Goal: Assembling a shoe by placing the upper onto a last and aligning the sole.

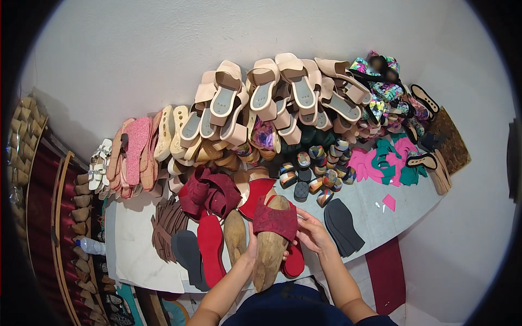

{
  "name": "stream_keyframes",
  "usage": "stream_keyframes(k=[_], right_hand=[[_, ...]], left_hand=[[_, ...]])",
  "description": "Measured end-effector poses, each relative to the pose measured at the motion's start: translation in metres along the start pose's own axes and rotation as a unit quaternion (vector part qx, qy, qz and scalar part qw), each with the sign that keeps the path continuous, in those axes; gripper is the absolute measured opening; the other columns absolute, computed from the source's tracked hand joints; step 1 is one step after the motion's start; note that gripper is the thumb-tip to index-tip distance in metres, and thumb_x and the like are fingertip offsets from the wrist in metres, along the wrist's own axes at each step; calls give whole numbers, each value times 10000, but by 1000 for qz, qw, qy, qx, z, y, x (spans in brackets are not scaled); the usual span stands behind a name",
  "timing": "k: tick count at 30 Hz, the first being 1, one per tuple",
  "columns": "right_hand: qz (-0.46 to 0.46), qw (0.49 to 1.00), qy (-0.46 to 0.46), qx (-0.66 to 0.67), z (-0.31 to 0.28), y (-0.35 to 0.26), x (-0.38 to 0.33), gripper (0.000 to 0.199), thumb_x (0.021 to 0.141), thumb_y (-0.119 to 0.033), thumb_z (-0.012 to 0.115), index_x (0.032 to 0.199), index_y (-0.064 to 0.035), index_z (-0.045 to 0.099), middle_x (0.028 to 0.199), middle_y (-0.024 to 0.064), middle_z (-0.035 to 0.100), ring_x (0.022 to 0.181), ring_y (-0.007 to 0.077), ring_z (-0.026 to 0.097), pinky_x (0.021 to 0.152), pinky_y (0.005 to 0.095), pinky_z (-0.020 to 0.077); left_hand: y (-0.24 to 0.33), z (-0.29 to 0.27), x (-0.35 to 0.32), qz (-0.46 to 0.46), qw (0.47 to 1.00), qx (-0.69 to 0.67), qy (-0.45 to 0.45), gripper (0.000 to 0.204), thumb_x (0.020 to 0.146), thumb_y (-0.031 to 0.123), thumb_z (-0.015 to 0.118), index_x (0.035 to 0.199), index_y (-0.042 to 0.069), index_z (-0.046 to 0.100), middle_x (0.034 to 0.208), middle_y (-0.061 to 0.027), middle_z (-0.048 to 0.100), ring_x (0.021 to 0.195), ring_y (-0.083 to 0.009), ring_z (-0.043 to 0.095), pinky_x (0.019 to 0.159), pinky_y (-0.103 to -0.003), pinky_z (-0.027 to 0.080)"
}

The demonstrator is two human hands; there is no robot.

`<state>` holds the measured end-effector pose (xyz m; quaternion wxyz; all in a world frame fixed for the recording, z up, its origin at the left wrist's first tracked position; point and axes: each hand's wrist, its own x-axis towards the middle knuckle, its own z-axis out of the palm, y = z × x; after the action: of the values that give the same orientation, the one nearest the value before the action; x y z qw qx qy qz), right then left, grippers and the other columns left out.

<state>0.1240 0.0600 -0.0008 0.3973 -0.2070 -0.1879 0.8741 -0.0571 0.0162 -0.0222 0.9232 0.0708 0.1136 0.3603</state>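
A wooden shoe last point(267, 261) with a burgundy textured upper point(275, 221) wrapped across it is held in front of me. My left hand point(251, 248) is closed around the last from its left side, its fingertips showing at the right edge. My right hand point(314, 232) grips the right edge of the upper; some fingertips are hidden. Just left lies a second wooden last point(235, 237), beside a red sole point(211, 253). Another red sole point(294, 259) lies partly behind my hands. Burgundy strap pieces point(209, 191) are heaped beyond.
Beige heeled sandals point(225, 98) pile along the wall. Multicoloured heels point(330, 176) stand on the table point(380, 225). Dark soles point(343, 228) lie at right, brown strips point(168, 228) at left, pink and green pieces point(389, 160) at far right. A rack of lasts point(81, 228) stands left.
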Motion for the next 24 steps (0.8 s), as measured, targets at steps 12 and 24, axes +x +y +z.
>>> stream_keyframes(k=[12, 24], right_hand=[[21, 988, 89, -124, 4, -4, -12, 425, 851, -72, 463, 1245, 0, 321, 1091, 87, 503, 873, 134, 516, 735, 255, 427], [7, 992, 117, -52, 4, 1, -11, 428, 881, -180, 412, 1258, -2, 315, 1129, 98, 490, 1018, 168, 481, 853, 267, 384]], left_hand=[[-5, 1, 2, 17, 999, -13, 30, 798, 735, 653, 208, 1181, 21, 405, 966, -203, 528, 712, -313, 564, 611, -411, 484], [-10, -12, 3, 22, 999, -17, 34, 804, 744, 625, 213, 1150, -38, 420, 978, -226, 541, 790, -348, 585, 697, -437, 493]])
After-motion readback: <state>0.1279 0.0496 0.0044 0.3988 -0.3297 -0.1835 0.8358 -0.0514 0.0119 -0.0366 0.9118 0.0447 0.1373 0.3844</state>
